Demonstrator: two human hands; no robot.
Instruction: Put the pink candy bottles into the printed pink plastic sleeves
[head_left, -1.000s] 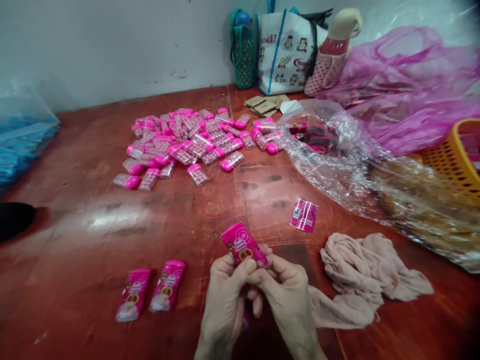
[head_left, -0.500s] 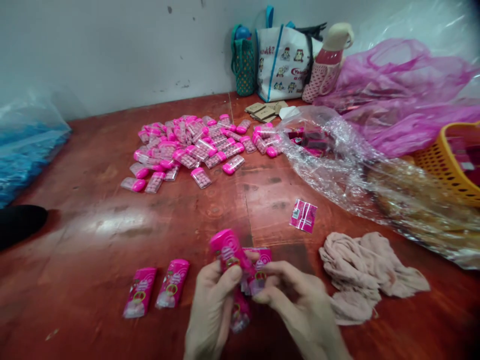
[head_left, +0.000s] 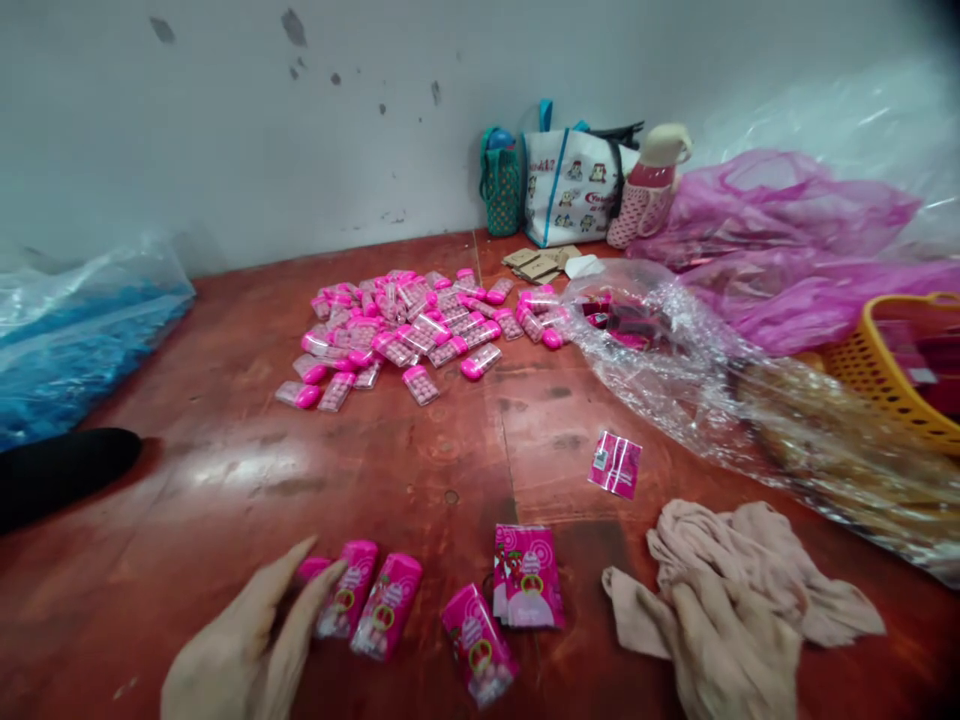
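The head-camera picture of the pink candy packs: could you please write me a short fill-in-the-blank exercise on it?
1. The right hand rests on a crumpled beige ____.
2. The left hand touches a row of pink wrapped packs lying on the ____ floor.
3. The yellow basket stands at the ____ edge of the view.
4. The heap of clear candy cases have ____ caps.

Missing words: cloth; red; right; pink

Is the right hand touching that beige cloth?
Touching. The head view shows the right hand lying flat on the beige cloth, covering its near edge.
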